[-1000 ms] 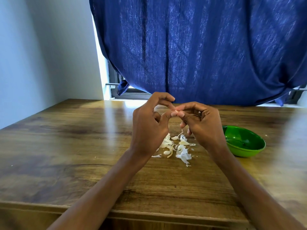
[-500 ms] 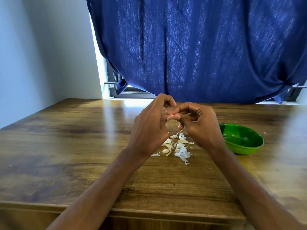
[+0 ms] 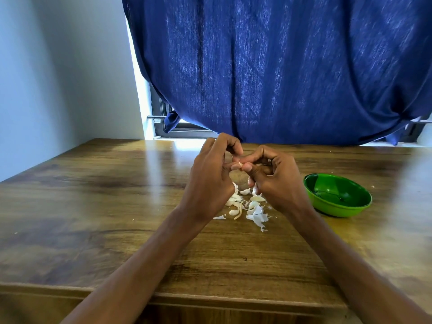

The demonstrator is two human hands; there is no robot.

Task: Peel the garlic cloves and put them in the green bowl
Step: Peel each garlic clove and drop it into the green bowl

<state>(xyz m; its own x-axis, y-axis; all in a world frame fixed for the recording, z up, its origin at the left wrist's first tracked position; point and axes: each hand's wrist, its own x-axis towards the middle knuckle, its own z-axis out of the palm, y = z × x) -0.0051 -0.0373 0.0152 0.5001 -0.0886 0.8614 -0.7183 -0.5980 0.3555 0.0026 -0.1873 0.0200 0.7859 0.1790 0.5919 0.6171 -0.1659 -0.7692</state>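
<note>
A garlic clove (image 3: 239, 164) is held above the pile of garlic pieces and skins (image 3: 247, 204), pinched between the curled fingertips of the left hand (image 3: 211, 181) and the right hand (image 3: 275, 181), which meet around it. The pile lies on the wooden worktop (image 3: 117, 206) directly below both hands. The green bowl (image 3: 337, 195) stands on the worktop near the pile's right side, with a blue curtain (image 3: 280, 66) hanging behind the pile.
</note>
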